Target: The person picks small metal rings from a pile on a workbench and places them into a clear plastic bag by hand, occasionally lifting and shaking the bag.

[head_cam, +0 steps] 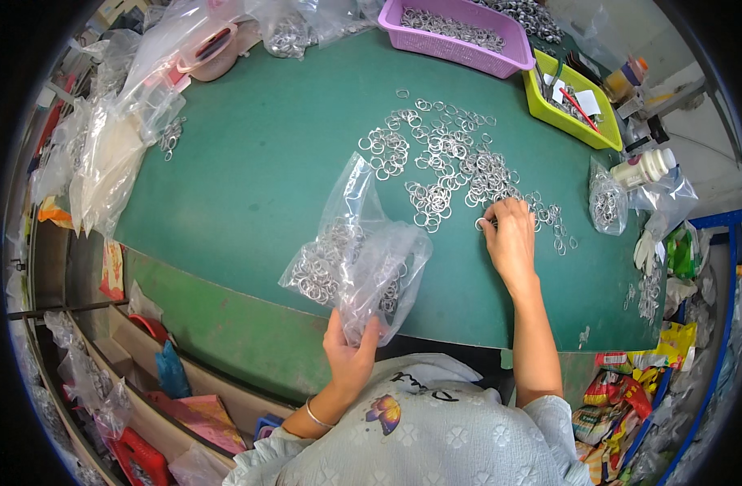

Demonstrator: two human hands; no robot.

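Observation:
My left hand (351, 352) grips the lower edge of a clear plastic bag (377, 243) at the front edge of the green table mat (255, 152). Silver metal rings (388, 291) show through its film. Another clear bag of rings (316, 273) lies against it on the left; where one bag ends and the other begins is hard to tell. To the right, my right hand (512, 228) reaches into a loose spread of metal rings (489, 173), its thumb and fingertips on a ring (481, 223) at the near side of the pile.
A purple plastic basket (456, 58) of rings and a yellow-green basket (571, 124) with pliers (552, 79) stand at the back right. A small bag of rings (607, 203) and a white bottle (643, 169) are at right. Plastic bags (113, 158) cover the left edge, near a pink bowl (210, 61).

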